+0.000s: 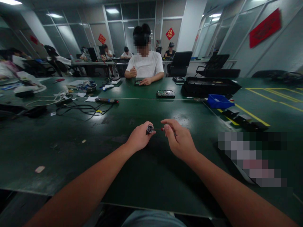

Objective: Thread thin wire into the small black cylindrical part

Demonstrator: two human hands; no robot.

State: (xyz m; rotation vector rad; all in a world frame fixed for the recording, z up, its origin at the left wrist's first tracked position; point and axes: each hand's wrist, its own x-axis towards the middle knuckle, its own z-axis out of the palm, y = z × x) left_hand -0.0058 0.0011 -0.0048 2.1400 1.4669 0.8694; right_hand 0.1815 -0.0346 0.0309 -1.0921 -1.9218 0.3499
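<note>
Left hand [140, 135] grips a dark cylinder [149, 129]; right hand [178, 138] pinches a thin, perhaps red-ended rod [162, 129], well inside the table's near edge [132, 207].

My left hand [139, 136] grips a dark cylinder [149, 129]; my right hand [178, 138] holds a thin red-ended rod [159, 129].

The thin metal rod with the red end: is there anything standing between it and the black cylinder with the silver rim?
Nothing visible stands between the rod and the cylinder, which the left hand holds. I cannot tell whether the two touch. The red end is at the right hand.
</note>
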